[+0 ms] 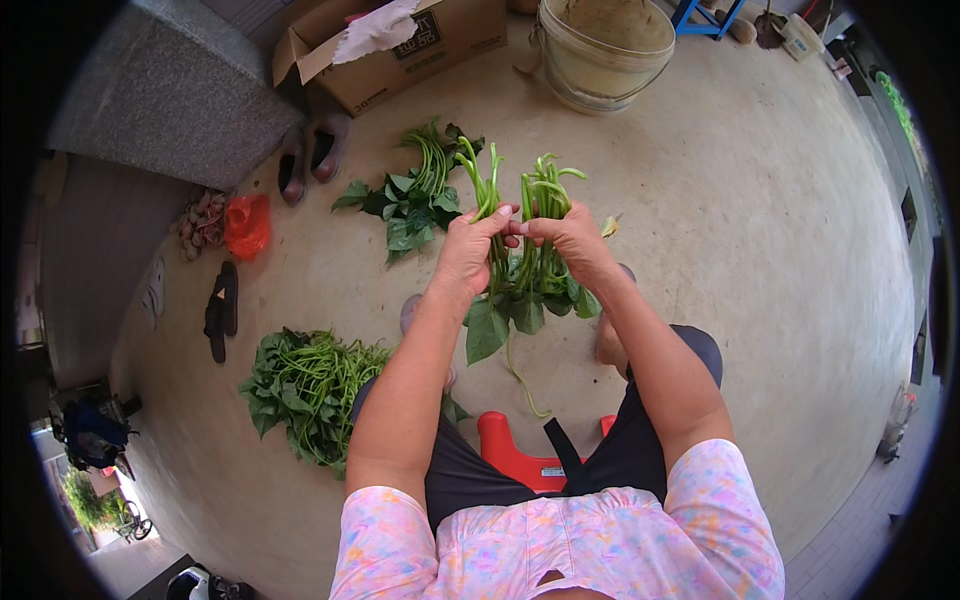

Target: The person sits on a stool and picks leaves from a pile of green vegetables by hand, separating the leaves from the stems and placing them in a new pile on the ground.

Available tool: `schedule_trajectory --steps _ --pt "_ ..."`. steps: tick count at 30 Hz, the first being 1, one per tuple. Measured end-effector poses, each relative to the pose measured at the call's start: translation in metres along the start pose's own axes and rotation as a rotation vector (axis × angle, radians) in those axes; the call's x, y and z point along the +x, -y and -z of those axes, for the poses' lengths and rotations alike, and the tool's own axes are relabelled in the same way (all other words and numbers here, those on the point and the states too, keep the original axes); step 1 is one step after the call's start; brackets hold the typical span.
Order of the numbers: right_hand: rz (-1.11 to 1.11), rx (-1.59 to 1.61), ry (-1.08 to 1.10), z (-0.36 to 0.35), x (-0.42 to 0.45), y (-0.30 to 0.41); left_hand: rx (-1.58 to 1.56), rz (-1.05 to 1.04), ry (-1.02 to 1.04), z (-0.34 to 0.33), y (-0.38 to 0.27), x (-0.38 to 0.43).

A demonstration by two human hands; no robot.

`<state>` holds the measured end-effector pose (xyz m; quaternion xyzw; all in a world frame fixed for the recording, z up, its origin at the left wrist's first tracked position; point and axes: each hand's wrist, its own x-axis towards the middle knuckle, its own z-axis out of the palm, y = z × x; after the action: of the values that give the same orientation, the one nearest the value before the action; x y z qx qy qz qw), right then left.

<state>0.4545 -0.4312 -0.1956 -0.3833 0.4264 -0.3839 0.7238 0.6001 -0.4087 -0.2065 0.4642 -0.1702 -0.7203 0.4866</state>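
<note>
My left hand is closed around a few long green leaf stems, their bare ends pointing up past the thumb. Beside it, my right hand grips a thicker bunch of leafy green stems. The fingertips of both hands meet between the two bunches, and broad leaves hang below them. One thin stem trails down lower. On the floor beyond my left hand lies a small bundle of leafy greens. A large heap of the same greens is by my left leg.
Ahead stand an open cardboard box and a plastic bucket. Brown shoes, a red plastic bag and black sandals are on the floor to the left, near a grey stone block. A red plastic stool is beneath me.
</note>
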Motion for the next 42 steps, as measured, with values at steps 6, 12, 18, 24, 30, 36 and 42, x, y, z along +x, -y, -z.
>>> schedule_trajectory --steps 6,12,18,24,30,36,42 --pt "-0.044 0.029 -0.089 0.018 0.006 -0.006 0.123 -0.027 -0.047 0.002 -0.008 -0.001" --pt "-0.002 0.183 -0.187 0.029 0.010 -0.001 0.045 -0.166 -0.144 0.014 -0.028 -0.002" --pt "-0.016 0.290 -0.213 0.042 0.009 0.008 -0.086 -0.299 -0.216 0.040 -0.051 -0.002" --pt "0.084 0.249 -0.240 0.049 0.009 0.014 -0.089 -0.312 -0.252 0.044 -0.058 -0.008" --pt "0.153 0.168 -0.254 0.047 0.008 0.016 -0.134 -0.202 -0.146 0.043 -0.053 -0.006" --pt "0.149 0.215 -0.252 0.039 0.006 0.020 -0.107 -0.098 -0.053 0.038 -0.052 -0.008" --pt "0.137 0.271 -0.218 0.044 0.011 0.009 -0.128 -0.056 0.016 0.032 -0.048 -0.008"
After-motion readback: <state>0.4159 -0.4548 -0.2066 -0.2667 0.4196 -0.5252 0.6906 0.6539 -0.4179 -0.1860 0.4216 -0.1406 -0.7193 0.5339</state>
